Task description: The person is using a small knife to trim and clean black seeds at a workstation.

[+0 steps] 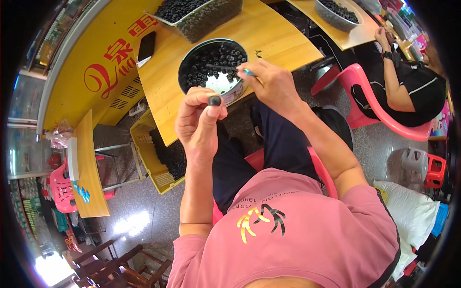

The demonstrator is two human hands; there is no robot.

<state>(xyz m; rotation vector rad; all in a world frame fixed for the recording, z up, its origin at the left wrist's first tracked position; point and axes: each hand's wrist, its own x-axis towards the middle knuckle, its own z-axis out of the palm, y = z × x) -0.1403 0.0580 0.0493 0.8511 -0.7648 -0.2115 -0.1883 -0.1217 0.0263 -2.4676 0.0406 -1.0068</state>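
My left hand (198, 122) is raised before the bowl, thumb and fingers pinching a small dark round piece (214, 101) whose exact kind I cannot make out. My right hand (277, 89) is closed round a slim tool (248, 72) with a blue-green handle; its thin dark shaft points left over the bowl. The round metal bowl (181, 79) stands near the front edge of the wooden table (278, 41). Similar dark round pieces (221, 55) lie inside it, and its shiny bottom shows at the near side.
A clear plastic box (204, 26) heaped with dark pieces stands behind the bowl. At its left lies a black phone (147, 45). A yellow crate (144, 149) of dark pieces is on the floor. On the right, a person in black (418, 86) sits on a pink chair (384, 113) near another filled bowl (331, 19).
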